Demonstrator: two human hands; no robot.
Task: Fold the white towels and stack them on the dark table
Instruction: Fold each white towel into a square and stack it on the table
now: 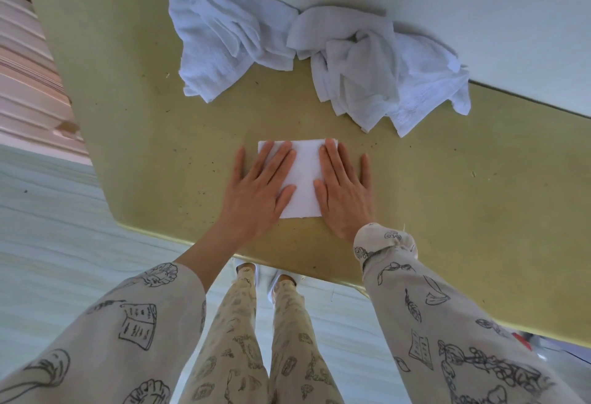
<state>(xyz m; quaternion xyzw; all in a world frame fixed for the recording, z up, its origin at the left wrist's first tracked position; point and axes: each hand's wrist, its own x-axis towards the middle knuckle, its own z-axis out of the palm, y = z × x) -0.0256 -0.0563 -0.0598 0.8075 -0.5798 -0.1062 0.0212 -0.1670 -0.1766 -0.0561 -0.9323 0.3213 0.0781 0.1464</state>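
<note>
A small folded white towel (303, 176) lies flat on the olive-yellow table (144, 135), near its front edge. My left hand (259, 189) presses on the towel's left side with straight, spread fingers. My right hand (343, 189) presses flat on its right side in the same way. Farther back, a pile of unfolded white towels (230, 35) lies crumpled at the left, and a second crumpled heap of white towels (383, 80) lies at the right, against the wall.
A pale wall (447, 3) runs along the table's far edge. The table's front edge (287, 263) is just above my legs and feet. Light striped flooring (48, 227) lies at the left, with pinkish steps (28, 67) beyond.
</note>
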